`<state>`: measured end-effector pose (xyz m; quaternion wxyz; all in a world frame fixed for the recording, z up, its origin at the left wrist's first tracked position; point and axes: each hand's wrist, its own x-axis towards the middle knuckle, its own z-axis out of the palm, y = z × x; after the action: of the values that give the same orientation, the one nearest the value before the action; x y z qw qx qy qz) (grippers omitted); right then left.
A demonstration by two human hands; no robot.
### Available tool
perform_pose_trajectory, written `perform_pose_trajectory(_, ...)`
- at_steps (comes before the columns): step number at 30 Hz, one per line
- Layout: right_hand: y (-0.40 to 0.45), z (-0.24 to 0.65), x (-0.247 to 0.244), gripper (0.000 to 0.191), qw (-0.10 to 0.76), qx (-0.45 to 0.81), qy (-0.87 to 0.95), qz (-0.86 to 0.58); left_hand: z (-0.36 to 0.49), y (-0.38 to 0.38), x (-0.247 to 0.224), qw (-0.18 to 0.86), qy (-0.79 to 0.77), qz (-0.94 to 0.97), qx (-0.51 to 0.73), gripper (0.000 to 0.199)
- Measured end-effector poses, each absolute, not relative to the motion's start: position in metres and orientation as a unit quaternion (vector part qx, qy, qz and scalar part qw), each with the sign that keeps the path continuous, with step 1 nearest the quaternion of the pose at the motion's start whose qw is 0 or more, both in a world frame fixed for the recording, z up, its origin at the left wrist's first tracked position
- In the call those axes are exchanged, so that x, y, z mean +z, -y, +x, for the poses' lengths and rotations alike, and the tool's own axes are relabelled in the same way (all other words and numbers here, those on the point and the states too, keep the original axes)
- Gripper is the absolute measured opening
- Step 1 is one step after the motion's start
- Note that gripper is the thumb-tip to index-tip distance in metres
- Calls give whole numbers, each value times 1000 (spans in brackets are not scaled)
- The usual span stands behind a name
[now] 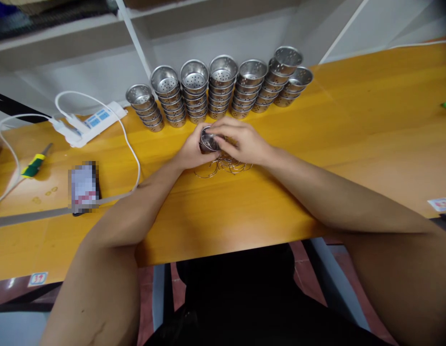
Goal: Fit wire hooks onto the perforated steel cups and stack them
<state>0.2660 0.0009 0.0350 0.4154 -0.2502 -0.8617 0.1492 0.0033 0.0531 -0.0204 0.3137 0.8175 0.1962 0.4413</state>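
The small metal cup [209,140] is over the table [215,211]; from here I can't tell if it touches. The left hand's [191,150] grip curls round the cup, maybe to keep it still. The right hand's [246,139] fingers bend in at its rim, but I can't tell if they pinch anything. The cup is round, grey and shiny, mouth up, with dark dots inside. Bent wires [233,165] lie just beside the cup, maybe for easy reach. Beyond it, stacked cups [223,79] stand tall, probably to save room.
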Motion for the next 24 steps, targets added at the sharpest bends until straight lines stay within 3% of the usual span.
perform_pose_trajectory(5,-2,263,32,39,409,120,867,-257,4,-53,-21,326,-208,816,430,100)
perform_pose_trajectory(19,1,261,28,62,382,97,874,-285,3,-57,-25,320,-170,825,434,94)
perform_pose_trajectory(24,0,264,27,61,359,120,875,-303,4,-54,-24,322,-165,824,437,94)
